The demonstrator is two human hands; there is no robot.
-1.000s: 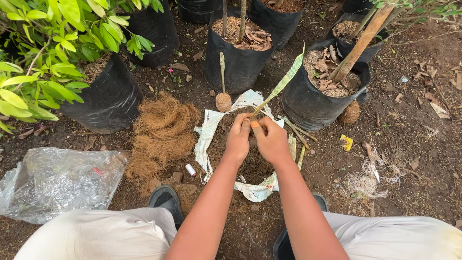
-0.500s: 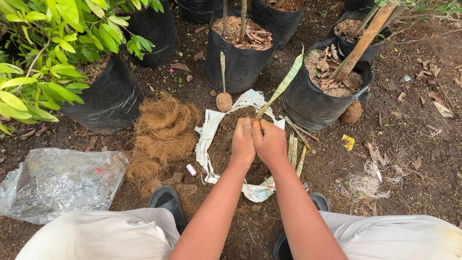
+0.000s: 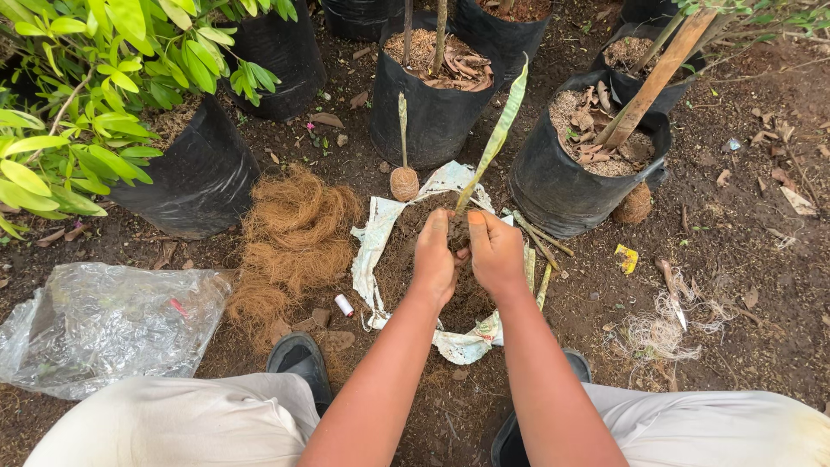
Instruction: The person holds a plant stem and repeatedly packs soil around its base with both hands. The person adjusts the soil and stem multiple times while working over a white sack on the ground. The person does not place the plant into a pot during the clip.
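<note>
Bare dark soil (image 3: pixel 743 285) strewn with dry leaves makes the ground of this outdoor plant nursery, seen from above the person's knees. In the middle lies a white sack (image 3: pixel 373 238), opened flat and holding a heap of brown earth. Over that heap the left hand (image 3: pixel 435 259) and the right hand (image 3: pixel 494 251) meet side by side, both closed around the base of a thin cutting (image 3: pixel 501 130) whose long pale green leaf rises tilted away from the person. Just beyond the sack stands a second short stem with a fibre-wrapped ball (image 3: pixel 404 182) at its foot. To the left of the sack lies a pile of coconut fibre (image 3: pixel 294 233), and farther left a crumpled clear plastic bag (image 3: pixel 95 324). Behind the sack stand black grow bags (image 3: pixel 432 108) filled with husk mulch; the one at the right holds a leaning wooden stake (image 3: pixel 657 78). A leafy green shrub (image 3: pixel 86 104) fills the corner far left of the sack.
</note>
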